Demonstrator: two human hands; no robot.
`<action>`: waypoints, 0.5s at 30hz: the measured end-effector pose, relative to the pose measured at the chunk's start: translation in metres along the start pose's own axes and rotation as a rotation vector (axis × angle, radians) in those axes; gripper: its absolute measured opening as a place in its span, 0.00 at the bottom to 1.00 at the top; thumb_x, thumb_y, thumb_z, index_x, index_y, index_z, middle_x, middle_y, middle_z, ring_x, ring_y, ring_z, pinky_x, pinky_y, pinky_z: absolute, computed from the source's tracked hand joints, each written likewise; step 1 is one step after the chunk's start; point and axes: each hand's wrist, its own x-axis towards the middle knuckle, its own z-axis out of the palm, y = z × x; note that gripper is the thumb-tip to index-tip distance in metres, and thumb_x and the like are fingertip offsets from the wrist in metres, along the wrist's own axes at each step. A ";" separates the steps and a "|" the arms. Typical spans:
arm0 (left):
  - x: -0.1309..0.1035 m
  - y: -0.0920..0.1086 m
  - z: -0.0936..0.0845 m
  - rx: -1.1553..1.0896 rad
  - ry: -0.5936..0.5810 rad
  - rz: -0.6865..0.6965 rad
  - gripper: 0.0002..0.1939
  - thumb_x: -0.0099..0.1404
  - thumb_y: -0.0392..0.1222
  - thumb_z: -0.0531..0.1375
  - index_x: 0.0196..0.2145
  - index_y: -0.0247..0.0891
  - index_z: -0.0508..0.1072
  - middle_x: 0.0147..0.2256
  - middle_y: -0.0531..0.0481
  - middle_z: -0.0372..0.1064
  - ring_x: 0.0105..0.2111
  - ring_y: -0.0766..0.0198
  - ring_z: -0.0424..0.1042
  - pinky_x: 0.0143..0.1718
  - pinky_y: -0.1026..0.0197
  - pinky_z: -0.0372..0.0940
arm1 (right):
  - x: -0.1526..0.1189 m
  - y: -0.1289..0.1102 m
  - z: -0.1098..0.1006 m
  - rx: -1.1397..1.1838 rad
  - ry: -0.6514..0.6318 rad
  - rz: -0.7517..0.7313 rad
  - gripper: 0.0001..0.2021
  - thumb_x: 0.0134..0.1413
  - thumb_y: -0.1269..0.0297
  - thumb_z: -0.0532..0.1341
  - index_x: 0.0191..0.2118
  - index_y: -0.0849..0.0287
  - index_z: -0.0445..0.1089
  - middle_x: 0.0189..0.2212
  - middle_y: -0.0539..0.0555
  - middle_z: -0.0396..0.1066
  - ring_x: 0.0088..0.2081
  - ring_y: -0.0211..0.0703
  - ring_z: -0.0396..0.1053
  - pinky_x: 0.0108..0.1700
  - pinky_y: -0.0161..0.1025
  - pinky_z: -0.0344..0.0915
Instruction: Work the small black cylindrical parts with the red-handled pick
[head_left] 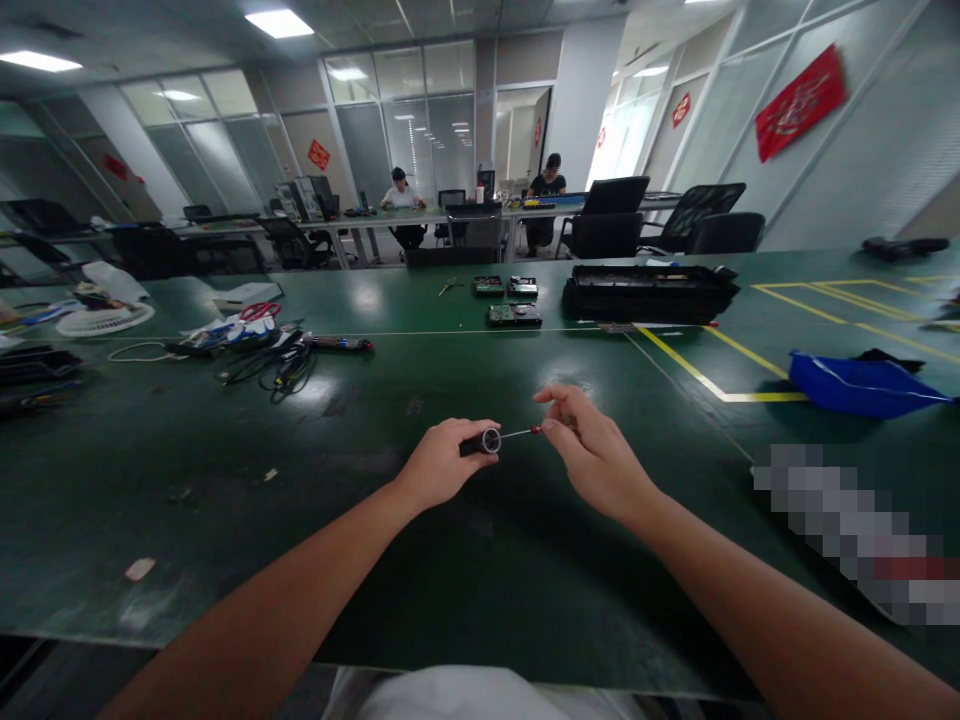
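Over the near middle of the table, my left hand (439, 462) is closed around a short black cylinder (472, 444). The cylinder's round end has a silver rim and faces me. From the right, my right hand (604, 455) pinches a thin screwdriver (516, 434) with a red collar by the thumb. Its handle is mostly hidden in my fingers. The metal shaft points left, and its tip is at the cylinder's rimmed end; whether it touches a screw there is too small to tell.
On the green table (360, 590), several hard drives (514, 315) lie ahead, beside a long black plastic housing (649, 297). Tangled cables (281, 368) and red-handled scissors (259, 311) lie left. A blue tray (862, 388) sits right. Two people are seated at the far desks.
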 end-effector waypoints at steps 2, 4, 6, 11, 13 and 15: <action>0.000 0.000 0.000 0.009 -0.007 0.010 0.19 0.63 0.40 0.67 0.52 0.48 0.76 0.47 0.51 0.76 0.47 0.56 0.72 0.53 0.54 0.63 | 0.000 0.000 0.000 0.006 -0.011 0.028 0.12 0.68 0.58 0.51 0.46 0.56 0.68 0.29 0.51 0.71 0.29 0.43 0.68 0.32 0.40 0.61; 0.000 0.000 0.001 0.009 -0.001 0.011 0.19 0.63 0.40 0.67 0.53 0.48 0.76 0.48 0.51 0.76 0.48 0.56 0.72 0.54 0.54 0.63 | 0.001 0.001 0.000 0.014 -0.010 0.055 0.15 0.69 0.54 0.49 0.44 0.55 0.69 0.28 0.51 0.72 0.27 0.43 0.68 0.30 0.40 0.60; 0.000 -0.001 0.000 0.003 0.009 0.002 0.20 0.63 0.40 0.68 0.53 0.47 0.76 0.49 0.51 0.76 0.49 0.56 0.72 0.54 0.54 0.63 | 0.001 0.003 0.001 0.026 -0.007 0.059 0.15 0.69 0.55 0.49 0.48 0.55 0.68 0.28 0.51 0.72 0.27 0.43 0.68 0.30 0.40 0.60; 0.002 -0.003 -0.002 -0.011 0.064 -0.029 0.21 0.63 0.40 0.68 0.53 0.48 0.76 0.48 0.51 0.76 0.49 0.56 0.73 0.53 0.54 0.63 | 0.000 0.004 0.005 0.057 0.013 -0.036 0.10 0.66 0.61 0.54 0.50 0.56 0.62 0.34 0.53 0.73 0.33 0.44 0.70 0.36 0.41 0.64; 0.002 -0.003 -0.003 -0.007 0.067 -0.035 0.21 0.63 0.40 0.67 0.53 0.48 0.76 0.48 0.51 0.76 0.49 0.56 0.73 0.54 0.53 0.63 | -0.001 0.003 0.006 0.054 0.025 -0.049 0.07 0.65 0.62 0.55 0.46 0.56 0.64 0.35 0.53 0.72 0.35 0.44 0.70 0.38 0.41 0.65; 0.001 -0.002 -0.003 -0.002 0.053 -0.036 0.20 0.63 0.40 0.68 0.53 0.48 0.76 0.48 0.51 0.76 0.49 0.56 0.72 0.54 0.53 0.63 | 0.000 0.003 0.006 0.046 0.027 -0.016 0.07 0.66 0.59 0.54 0.42 0.55 0.65 0.33 0.52 0.72 0.33 0.43 0.69 0.35 0.40 0.63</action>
